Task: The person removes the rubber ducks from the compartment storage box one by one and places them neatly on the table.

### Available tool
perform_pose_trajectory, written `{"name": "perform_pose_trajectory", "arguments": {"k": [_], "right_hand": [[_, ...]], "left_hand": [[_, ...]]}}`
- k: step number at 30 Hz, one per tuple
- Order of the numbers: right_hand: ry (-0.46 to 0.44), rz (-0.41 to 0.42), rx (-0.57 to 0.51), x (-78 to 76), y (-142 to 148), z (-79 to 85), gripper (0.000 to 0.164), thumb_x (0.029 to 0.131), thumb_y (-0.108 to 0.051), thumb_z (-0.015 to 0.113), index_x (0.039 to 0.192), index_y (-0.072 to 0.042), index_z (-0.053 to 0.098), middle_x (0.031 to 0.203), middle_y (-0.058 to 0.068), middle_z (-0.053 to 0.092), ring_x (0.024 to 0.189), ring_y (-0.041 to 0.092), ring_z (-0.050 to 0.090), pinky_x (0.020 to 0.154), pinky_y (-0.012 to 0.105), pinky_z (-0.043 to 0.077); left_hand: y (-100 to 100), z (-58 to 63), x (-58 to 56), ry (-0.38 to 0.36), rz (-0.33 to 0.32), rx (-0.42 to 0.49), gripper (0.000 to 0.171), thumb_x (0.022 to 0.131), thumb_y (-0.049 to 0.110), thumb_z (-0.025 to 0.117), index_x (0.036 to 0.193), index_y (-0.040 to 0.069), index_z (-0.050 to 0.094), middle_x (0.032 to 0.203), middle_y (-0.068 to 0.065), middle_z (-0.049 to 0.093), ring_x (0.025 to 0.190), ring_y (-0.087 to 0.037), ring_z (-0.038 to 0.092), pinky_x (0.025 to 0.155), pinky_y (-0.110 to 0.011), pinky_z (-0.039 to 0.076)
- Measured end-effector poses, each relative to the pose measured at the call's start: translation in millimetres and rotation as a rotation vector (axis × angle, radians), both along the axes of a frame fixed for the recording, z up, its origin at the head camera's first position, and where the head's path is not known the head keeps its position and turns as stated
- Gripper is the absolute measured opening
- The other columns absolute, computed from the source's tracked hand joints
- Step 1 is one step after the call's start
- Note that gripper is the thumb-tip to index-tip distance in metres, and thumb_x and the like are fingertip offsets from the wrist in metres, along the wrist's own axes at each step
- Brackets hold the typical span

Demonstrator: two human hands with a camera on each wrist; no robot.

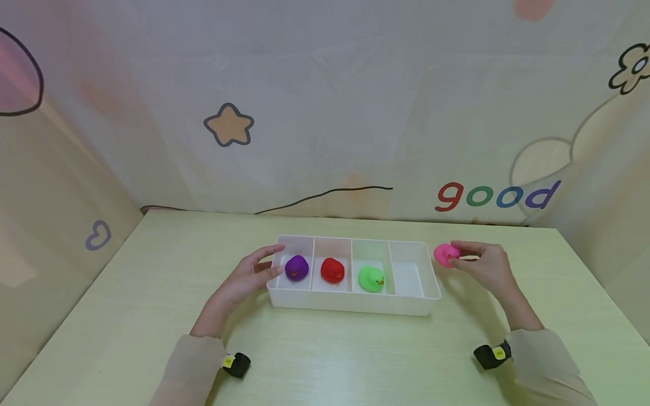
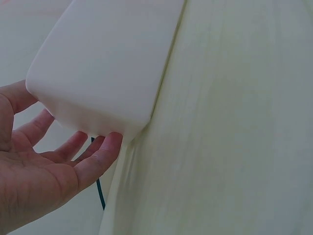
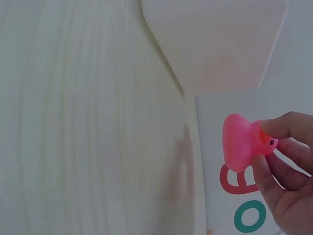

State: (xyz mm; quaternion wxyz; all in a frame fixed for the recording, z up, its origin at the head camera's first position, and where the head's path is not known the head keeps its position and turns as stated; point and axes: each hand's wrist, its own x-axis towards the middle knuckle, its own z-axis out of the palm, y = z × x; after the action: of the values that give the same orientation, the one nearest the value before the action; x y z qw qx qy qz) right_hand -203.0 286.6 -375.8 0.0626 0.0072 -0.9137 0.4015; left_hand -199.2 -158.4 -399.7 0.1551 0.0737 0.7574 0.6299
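Observation:
A long white divided tray (image 1: 350, 303) sits on the table. From left to right its compartments hold a purple rubber duck (image 1: 297, 268), a red one (image 1: 332, 270) and a green one (image 1: 371, 279); the rightmost shows its bare white floor. My left hand (image 1: 256, 268) rests its fingertips against the tray's left end, fingers spread, as the left wrist view also shows. Just past the right end, my right hand (image 1: 484, 264) pinches a pink rubber duck (image 1: 446, 255) between thumb and fingers. In the right wrist view the duck (image 3: 238, 143) is held by its head.
The pale wooden table (image 1: 325, 355) reaches back to a printed cloth backdrop (image 1: 325, 113), which also hangs at both sides. Small black devices with yellow labels sit at the left wrist (image 1: 237, 365) and the right wrist (image 1: 491, 356).

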Motion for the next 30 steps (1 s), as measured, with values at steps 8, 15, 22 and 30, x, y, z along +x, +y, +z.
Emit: {"name": "perform_pose_trajectory", "arguments": {"k": [8, 15, 22, 30], "right_hand": [[-0.051, 0.018, 0.02, -3.3, 0, -4.3, 0.042, 0.08, -0.01, 0.069, 0.116, 0.007, 0.058, 0.109, 0.026, 0.06, 0.098, 0.037, 0.056, 0.064, 0.013, 0.047], [-0.118, 0.013, 0.053, -7.2, 0, -8.7, 0.044, 0.08, -0.013, 0.07, 0.117, 0.006, 0.057, 0.112, 0.026, 0.059, 0.103, 0.038, 0.052, 0.072, 0.021, 0.047], [-0.187, 0.003, 0.057, -9.9, 1, -12.8, 0.046, 0.08, -0.015, 0.069, 0.12, 0.004, 0.056, 0.114, 0.025, 0.057, 0.107, 0.039, 0.048, 0.081, 0.038, 0.047], [-0.211, 0.015, 0.073, -8.5, -1, -11.5, 0.045, 0.079, -0.013, 0.07, 0.119, 0.005, 0.057, 0.113, 0.026, 0.057, 0.104, 0.038, 0.049, 0.076, 0.033, 0.049]], "left_hand": [[-1, -1.6, -0.7, -0.005, -0.005, 0.004, 0.053, 0.089, 0.019, 0.059, 0.138, 0.015, 0.038, 0.146, -0.011, 0.026, 0.124, -0.035, 0.039, 0.09, -0.043, 0.046], [-1, -0.9, -0.7, -0.013, 0.006, 0.005, 0.053, 0.088, 0.019, 0.06, 0.137, 0.017, 0.04, 0.145, -0.008, 0.027, 0.125, -0.034, 0.038, 0.091, -0.044, 0.045], [-1, -1.1, -1.1, -0.007, -0.006, -0.001, 0.054, 0.089, 0.02, 0.059, 0.138, 0.017, 0.039, 0.146, -0.009, 0.025, 0.126, -0.034, 0.037, 0.091, -0.044, 0.045], [-1, -0.8, -0.7, -0.004, -0.013, 0.005, 0.053, 0.089, 0.019, 0.059, 0.138, 0.015, 0.038, 0.146, -0.009, 0.025, 0.126, -0.035, 0.036, 0.092, -0.045, 0.044]]}}
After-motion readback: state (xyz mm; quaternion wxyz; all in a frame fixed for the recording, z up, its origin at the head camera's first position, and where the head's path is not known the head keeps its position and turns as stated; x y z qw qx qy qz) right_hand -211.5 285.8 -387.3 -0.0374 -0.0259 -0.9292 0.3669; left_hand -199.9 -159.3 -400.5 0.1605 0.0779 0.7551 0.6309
